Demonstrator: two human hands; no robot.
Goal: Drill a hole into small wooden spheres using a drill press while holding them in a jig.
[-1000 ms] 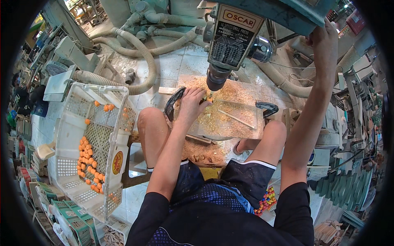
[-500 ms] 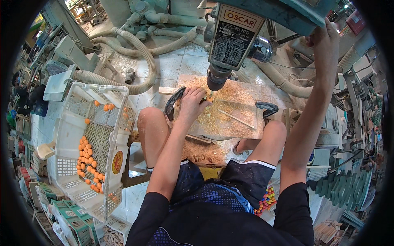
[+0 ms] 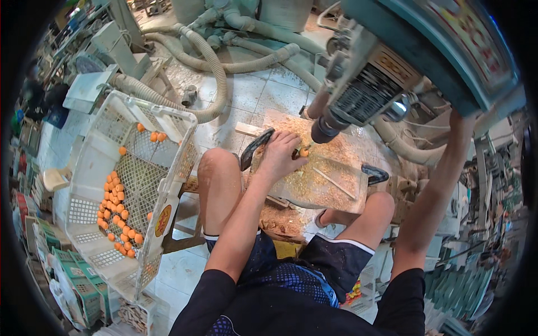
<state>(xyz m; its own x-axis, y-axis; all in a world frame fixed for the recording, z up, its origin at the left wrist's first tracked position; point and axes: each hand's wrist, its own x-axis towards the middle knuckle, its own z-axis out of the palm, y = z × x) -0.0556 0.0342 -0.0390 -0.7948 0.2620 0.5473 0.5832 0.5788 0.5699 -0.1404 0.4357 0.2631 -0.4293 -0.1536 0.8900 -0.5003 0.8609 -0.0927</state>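
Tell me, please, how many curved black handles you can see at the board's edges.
2: one curved black handle at the left edge of the board, beside the left hand; the other handle at its right edge. Others may be hidden.

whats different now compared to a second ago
The view has swung: the drill press now sits further right and more tilted in the picture, hiding the right hand. No grip visibly changed. The left hand stays beside the small orange piece; the crate remains on the left.

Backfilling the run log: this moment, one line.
left hand: at orange piece, grip unclear; right hand: hidden behind drill press; crate: orange pieces inside
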